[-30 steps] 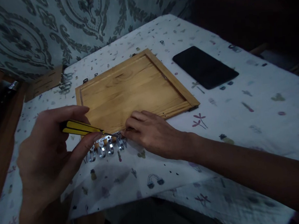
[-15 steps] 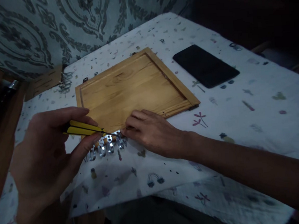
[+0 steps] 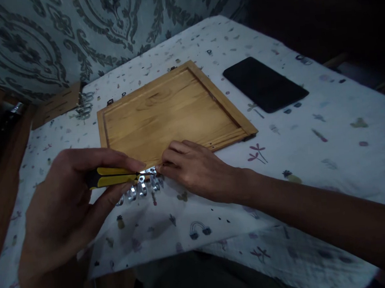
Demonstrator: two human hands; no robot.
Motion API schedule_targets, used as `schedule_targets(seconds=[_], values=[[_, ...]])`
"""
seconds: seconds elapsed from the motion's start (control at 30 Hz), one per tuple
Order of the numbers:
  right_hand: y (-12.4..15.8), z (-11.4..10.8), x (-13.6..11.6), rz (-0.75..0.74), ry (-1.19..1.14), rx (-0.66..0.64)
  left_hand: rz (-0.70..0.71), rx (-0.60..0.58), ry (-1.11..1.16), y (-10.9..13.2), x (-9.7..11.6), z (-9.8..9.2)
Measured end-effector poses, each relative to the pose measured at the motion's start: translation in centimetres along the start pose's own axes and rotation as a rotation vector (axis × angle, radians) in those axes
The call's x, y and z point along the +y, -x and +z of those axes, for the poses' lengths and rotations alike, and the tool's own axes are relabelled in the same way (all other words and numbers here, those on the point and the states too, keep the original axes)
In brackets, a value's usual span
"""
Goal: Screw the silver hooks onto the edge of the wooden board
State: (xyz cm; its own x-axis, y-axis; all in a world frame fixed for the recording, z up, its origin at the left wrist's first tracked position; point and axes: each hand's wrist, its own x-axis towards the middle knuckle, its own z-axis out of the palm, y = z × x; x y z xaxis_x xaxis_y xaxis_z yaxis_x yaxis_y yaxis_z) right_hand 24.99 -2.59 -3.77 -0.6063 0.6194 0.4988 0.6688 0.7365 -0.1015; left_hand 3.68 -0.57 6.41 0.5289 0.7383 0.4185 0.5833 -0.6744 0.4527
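Your left hand [image 3: 62,208] grips a yellow-handled screwdriver [image 3: 113,177]. Your right hand [image 3: 197,169] pinches the metal hook rail [image 3: 142,184] at the wooden panel [image 3: 167,110]'s near edge. A black tablet [image 3: 265,83] lies right of the panel.

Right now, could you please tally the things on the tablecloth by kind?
Wooden panel: 1
Yellow-handled screwdriver: 1
Metal hook strips: 2
Dark-screened device: 1
Cardboard piece: 1
Total: 6
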Motion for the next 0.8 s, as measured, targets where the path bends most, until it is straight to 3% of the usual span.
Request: schedule_targets(seconds=[0.17,0.33,0.63,0.8], values=[[0.00,-0.08,0.02,0.001,0.006,-0.019,0.137,-0.019,-0.068,0.02,-0.50,0.03],[0.05,-0.23,0.01,0.011,-0.006,-0.036,0.175,-0.036,-0.044,-0.25,-0.47,0.30],[0.07,0.02,0.03,0.004,0.011,-0.012,0.009,0.196,0.157,0.08,0.11,0.76],[0.10,0.16,0.09,0.000,-0.001,-0.005,0.021,0.126,0.074,-0.15,-0.18,0.72]])
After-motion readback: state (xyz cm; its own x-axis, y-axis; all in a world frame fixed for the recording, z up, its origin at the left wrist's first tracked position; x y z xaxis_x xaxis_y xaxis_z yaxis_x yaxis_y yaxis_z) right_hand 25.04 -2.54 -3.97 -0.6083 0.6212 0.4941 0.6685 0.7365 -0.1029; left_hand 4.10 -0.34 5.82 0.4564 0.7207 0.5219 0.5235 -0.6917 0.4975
